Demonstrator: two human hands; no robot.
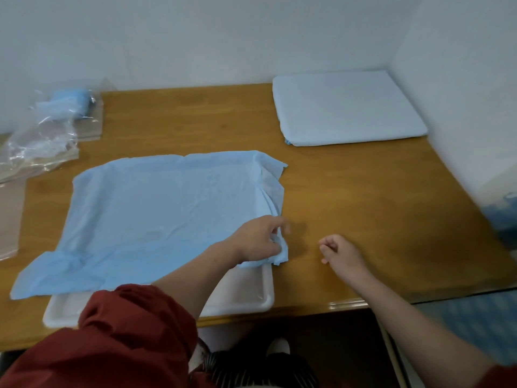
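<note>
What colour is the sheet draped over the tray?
Light blue, clearest in the head view: the sheet covers a white tray.

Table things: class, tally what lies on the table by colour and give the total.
Light blue: 3 (sheet, flat wrapped pack, bundle inside plastic)
White: 1 (tray)
Clear: 1 (heap of plastic bags)
Total: 5
</note>
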